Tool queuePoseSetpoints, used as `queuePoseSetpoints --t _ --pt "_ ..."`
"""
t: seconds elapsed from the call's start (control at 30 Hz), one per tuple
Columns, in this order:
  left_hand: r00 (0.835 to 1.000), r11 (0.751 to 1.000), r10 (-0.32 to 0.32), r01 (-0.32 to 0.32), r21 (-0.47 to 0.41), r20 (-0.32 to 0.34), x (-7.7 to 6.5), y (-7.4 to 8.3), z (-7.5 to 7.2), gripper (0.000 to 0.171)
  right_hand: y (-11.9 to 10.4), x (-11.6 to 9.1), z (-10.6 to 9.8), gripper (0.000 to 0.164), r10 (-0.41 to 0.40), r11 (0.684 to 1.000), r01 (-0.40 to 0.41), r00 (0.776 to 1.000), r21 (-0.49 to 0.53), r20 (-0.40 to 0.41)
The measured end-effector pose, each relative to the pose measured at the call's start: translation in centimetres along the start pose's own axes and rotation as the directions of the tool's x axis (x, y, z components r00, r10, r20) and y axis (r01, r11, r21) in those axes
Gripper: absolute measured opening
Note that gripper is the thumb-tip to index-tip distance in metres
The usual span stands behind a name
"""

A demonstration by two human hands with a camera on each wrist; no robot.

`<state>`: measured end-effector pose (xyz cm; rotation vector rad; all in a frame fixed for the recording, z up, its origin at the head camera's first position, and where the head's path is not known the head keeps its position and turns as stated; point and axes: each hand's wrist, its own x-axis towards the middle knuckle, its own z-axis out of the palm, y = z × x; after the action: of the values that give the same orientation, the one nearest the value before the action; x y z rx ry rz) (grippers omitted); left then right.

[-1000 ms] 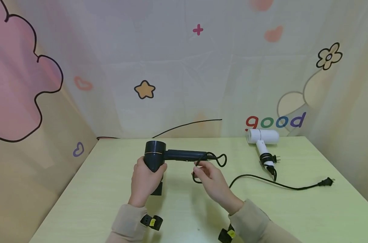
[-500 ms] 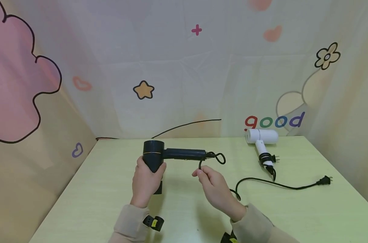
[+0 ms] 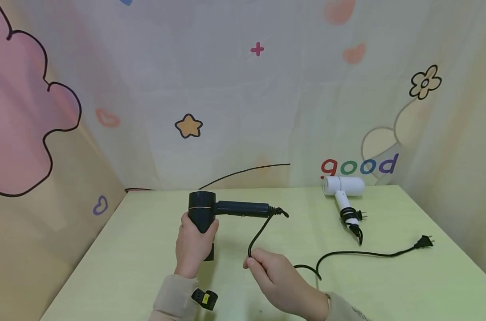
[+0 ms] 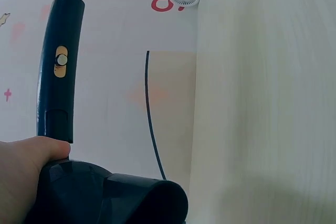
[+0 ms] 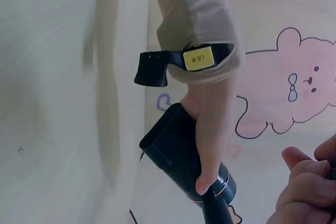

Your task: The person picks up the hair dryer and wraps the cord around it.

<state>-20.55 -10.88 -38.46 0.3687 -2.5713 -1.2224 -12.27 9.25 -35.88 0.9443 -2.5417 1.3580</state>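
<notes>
Backdrop lettering is spelling "good" behind a white dryer. Above the table, the left hand is gripping a dark dryer, the right hand pinching its cord. A yellow tag is bearing marks too small to read.

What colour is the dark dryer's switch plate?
The switch plate is gold, clearest in the left wrist view.
</notes>
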Motion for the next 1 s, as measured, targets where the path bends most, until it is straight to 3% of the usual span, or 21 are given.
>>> queuePoseSetpoints --t 0.17,0.33,0.57,0.77,1.0 --pt "1.0 1.0 -0.003 0.003 -0.03 -0.002 -0.1 -0.1 0.2 0.083 -0.1 -0.6 0.3 0.029 -0.038 0.999 0.037 0.997 0.015 0.065" --pt "1.0 0.995 0.005 -0.004 -0.096 0.011 -0.3 0.2 0.0 0.082 0.6 -0.9 0.3 0.032 -0.046 0.998 0.05 0.992 -0.032 0.116" --pt "0.998 0.986 0.011 0.0 -0.169 0.06 -0.6 0.7 -0.4 0.081 3.2 -0.8 0.4 0.025 -0.02 0.992 0.041 0.985 -0.118 0.169" --pt "0.996 0.979 0.015 0.004 -0.203 0.093 -0.8 0.9 -0.4 0.078 6.1 -0.2 0.1 0.025 0.05 0.995 -0.031 0.978 -0.095 0.202" --pt "0.987 0.966 0.019 0.023 -0.256 0.162 -1.1 1.0 -0.3 0.078 7.6 0.6 -1.2 0.029 0.132 0.991 -0.121 0.959 -0.058 0.251"
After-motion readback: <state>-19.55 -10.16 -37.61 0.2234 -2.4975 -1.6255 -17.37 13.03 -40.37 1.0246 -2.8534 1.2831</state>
